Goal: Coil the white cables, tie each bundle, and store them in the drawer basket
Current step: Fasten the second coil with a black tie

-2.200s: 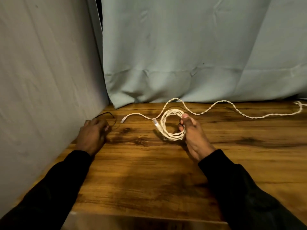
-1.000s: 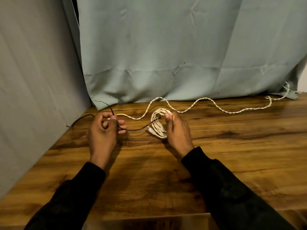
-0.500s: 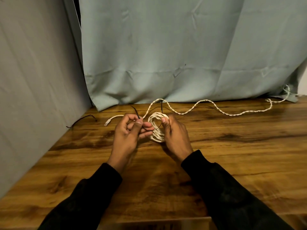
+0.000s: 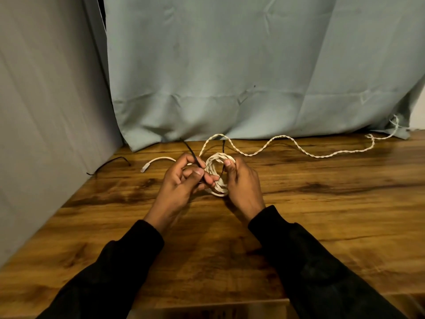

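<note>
Coiled white cable (image 4: 217,174): held upright just above the wooden table (image 4: 322,215), between both hands. Your right hand (image 4: 241,180) clamps the loops, thumb on top. Your left hand (image 4: 181,180), out at the table's left edge two seconds ago, now pinches a black tie (image 4: 195,157) against the coil, its ends sticking up on either side. Tying has begun. A second black tie (image 4: 110,163) lies left; a twisted white cable (image 4: 299,149) trails uncoiled behind. No drawer basket visible.
</note>
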